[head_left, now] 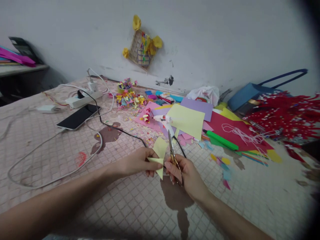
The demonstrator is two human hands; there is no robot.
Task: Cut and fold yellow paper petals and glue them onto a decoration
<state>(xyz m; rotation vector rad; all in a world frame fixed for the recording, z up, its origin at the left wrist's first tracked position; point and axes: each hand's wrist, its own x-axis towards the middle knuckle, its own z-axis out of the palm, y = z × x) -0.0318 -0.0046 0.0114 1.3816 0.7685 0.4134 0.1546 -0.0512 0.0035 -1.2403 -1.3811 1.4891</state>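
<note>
Holding angular pale-yellow paper (160, 147) pinched in the left grip (142, 162), just left of gold-handled metal scissors (172, 151) clasped in the right grip (188, 173) and pointed lengthwise forward.

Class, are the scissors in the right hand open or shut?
Shut, it seems: the scissors in the right hand show their blades as one narrow strip.
</note>
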